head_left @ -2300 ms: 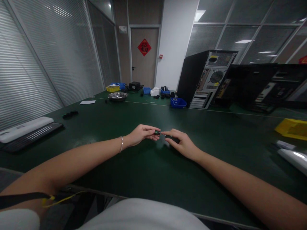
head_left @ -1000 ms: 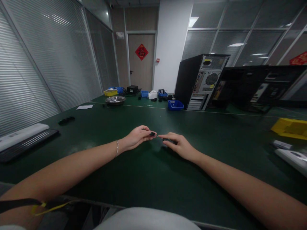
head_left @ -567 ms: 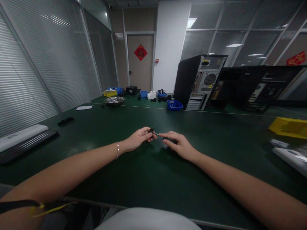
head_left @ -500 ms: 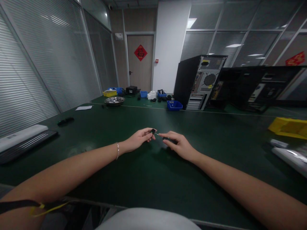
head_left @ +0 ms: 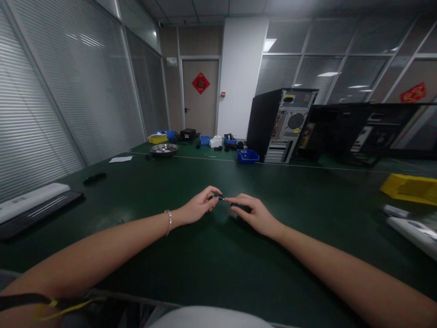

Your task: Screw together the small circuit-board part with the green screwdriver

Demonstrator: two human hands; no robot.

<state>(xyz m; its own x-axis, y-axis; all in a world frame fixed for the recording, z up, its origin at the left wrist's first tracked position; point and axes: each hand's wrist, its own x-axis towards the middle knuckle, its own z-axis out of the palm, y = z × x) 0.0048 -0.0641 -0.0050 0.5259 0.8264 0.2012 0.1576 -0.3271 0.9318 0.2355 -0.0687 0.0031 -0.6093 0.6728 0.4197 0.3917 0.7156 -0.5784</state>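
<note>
Between the thumb and fingers of my left hand (head_left: pixel 201 205) is a small dark part (head_left: pixel 215 197) with a hint of green, too small to name. My right hand (head_left: pixel 254 210) is closed around the dark handle of a screwdriver (head_left: pixel 236 205). Its thin metal shaft points left, and the tip meets or nearly meets the small part; contact cannot be made out. Both hands are just above the green tabletop (head_left: pixel 218 259), near its middle. My right index finger lies forward along the shaft.
On the left lie a keyboard (head_left: pixel 41 209) and a dark object (head_left: pixel 94 178). Farther back are a metal bowl (head_left: pixel 164 150), a blue bin (head_left: pixel 248 156) and a computer tower (head_left: pixel 283 125). A yellow bin (head_left: pixel 409 187) and a white device (head_left: pixel 411 230) are at the right.
The small part has turned in my left fingers and now appears flatter. My right hand still has the screwdriver at it. The whole view has shifted slightly as the head tilted up.
</note>
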